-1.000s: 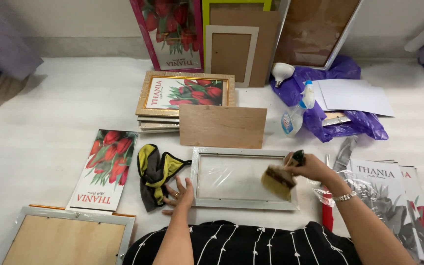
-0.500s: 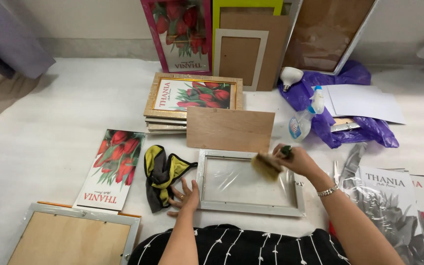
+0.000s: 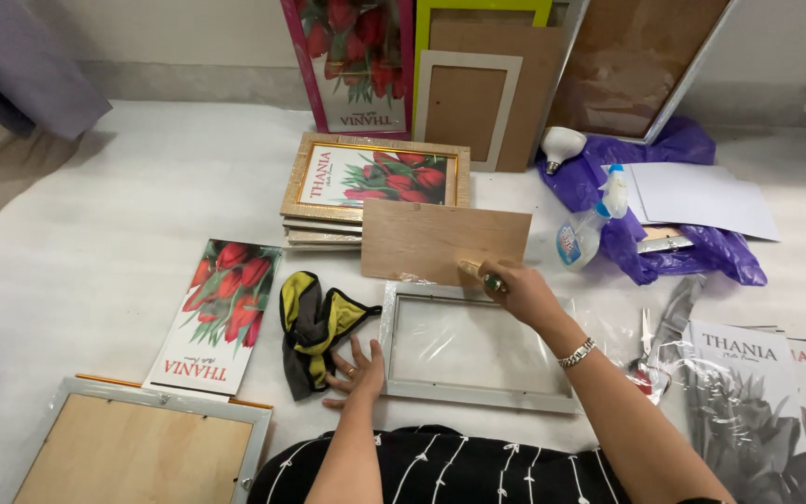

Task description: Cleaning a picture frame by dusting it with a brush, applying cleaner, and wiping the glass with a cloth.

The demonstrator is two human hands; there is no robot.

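Observation:
A silver picture frame (image 3: 474,393) with glass lies flat in front of me on the white surface. My left hand (image 3: 357,374) presses flat on the frame's near left corner, fingers spread, beside a yellow and grey cloth (image 3: 312,326). My right hand (image 3: 519,290) grips a small wooden-handled brush (image 3: 474,272) at the frame's far edge, where it meets a plain wooden backing board (image 3: 445,240). A bracelet sits on my right wrist.
A stack of gold frames with a tulip print (image 3: 375,180) lies behind the board. A tulip print (image 3: 220,315) and a face-down frame (image 3: 146,448) lie left. A spray bottle (image 3: 588,224), purple bag (image 3: 692,246), white sheets and bulb sit right; frames lean against the wall.
My right hand has swept the brush from the frame's right side up and left to its far edge. My left hand stays on the near left corner.

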